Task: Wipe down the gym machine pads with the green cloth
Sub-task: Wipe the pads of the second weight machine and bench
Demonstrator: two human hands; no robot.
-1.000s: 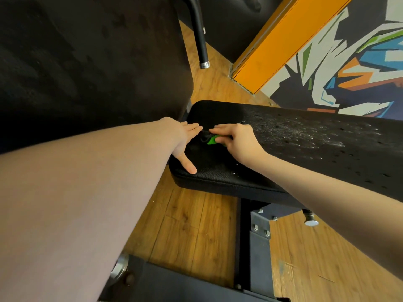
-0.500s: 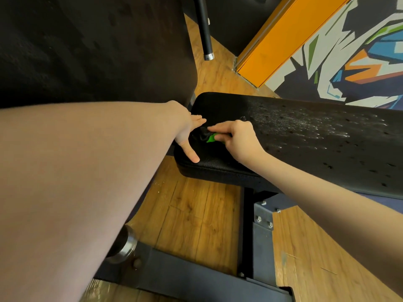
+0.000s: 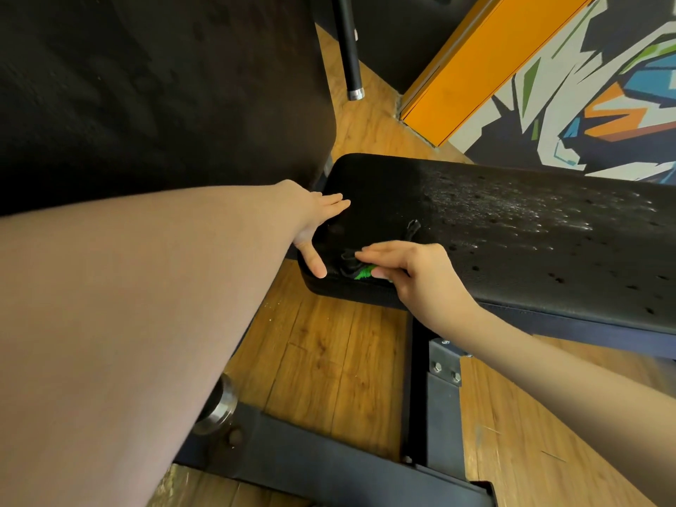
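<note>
The black seat pad (image 3: pixel 512 228) lies flat across the middle and right, its surface speckled with wet spots. My right hand (image 3: pixel 413 272) pinches the green cloth (image 3: pixel 363 274) between thumb and fingers at the pad's near left corner. Only a small green patch and a dark crumpled part of the cloth show beneath the fingers. My left hand (image 3: pixel 314 217) rests on the pad's left end with fingers straight and the thumb hanging over the edge.
A large black back pad (image 3: pixel 146 86) fills the upper left, close to my left arm. A black handle bar (image 3: pixel 349 49) hangs behind it. The machine's dark steel frame (image 3: pixel 442 397) stands on the wooden floor (image 3: pixel 329 360). An orange beam (image 3: pixel 475 60) and a painted wall (image 3: pixel 585 104) lie behind.
My right hand has slid the cloth toward the pad's near edge, away from my left hand. The left hand has stayed on the pad's end.
</note>
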